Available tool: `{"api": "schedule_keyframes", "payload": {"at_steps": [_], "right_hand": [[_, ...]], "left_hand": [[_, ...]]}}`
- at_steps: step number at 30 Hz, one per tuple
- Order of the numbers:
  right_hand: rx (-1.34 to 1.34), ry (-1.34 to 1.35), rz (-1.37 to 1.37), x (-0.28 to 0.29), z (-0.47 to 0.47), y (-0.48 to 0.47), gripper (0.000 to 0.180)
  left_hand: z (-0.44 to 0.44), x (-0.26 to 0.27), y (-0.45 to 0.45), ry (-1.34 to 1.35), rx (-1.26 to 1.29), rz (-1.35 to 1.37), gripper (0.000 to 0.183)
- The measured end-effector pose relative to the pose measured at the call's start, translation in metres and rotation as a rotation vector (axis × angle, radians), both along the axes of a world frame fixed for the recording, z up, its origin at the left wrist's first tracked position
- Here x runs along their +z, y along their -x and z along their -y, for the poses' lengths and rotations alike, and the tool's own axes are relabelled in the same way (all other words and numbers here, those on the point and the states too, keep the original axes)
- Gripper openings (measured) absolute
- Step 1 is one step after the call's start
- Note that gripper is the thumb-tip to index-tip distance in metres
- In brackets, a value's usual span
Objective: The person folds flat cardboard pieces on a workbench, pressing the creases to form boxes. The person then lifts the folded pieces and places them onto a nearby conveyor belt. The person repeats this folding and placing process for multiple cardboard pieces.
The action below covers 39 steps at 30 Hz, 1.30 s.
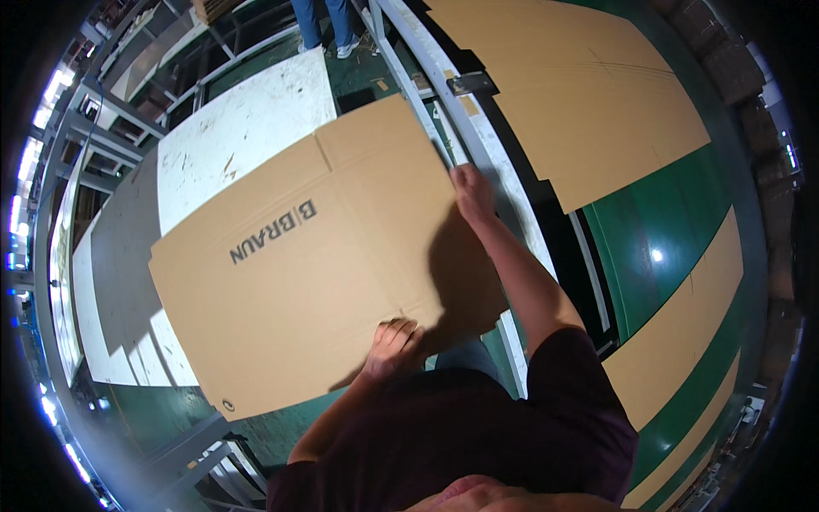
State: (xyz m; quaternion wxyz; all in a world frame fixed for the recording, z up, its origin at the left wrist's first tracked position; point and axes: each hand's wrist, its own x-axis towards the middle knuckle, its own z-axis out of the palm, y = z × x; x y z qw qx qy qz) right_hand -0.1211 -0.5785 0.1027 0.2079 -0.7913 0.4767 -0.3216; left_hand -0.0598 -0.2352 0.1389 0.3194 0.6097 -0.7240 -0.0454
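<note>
A large flat sheet of brown corrugated cardboard (288, 301) is held in front of my body, tilted across the view. It has crease lines, short slots at its edges and dark printed lettering that appears upside down. My left hand (392, 345) grips its near edge, fingers curled over the upper face. On the right edge, my right hand (475, 195) has hold of the board, its thumb side upward. The shadow of my head and arm falls on the board's right part. Beneath the sheet's far left side lies a white tabletop (249, 109) with scuffs and scraps.
To my right, a green conveyor belt (659, 224) carries more flat cardboard sheets (588, 96). A grey metal rail (448, 77) runs along it, with a dark bracket (472, 83). Metal frames (109, 134) stand at the left. Another person's legs (324, 25) show at the far side.
</note>
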Motion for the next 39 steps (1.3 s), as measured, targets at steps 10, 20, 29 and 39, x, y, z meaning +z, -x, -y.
{"api": "schedule_keyframes", "payload": {"at_steps": [10,20,29,39], "right_hand": [[-0.336,0.605,-0.568,-0.113,0.226,0.167,0.046],[-0.145,0.496,-0.377,0.035,0.273,0.240,0.039],[-0.163,0.435,-0.078,0.265,0.074,0.433,0.026],[-0.385,0.870,0.533,0.434,-0.097,0.383,0.022]], "left_hand": [[0.000,0.009,0.012,-0.108,0.090,0.065,0.036],[-0.001,0.006,0.023,0.021,0.127,0.086,0.038],[-0.016,0.002,0.023,-0.071,0.072,0.017,0.058],[-0.024,-0.003,0.024,-0.020,0.082,0.016,0.059]]}}
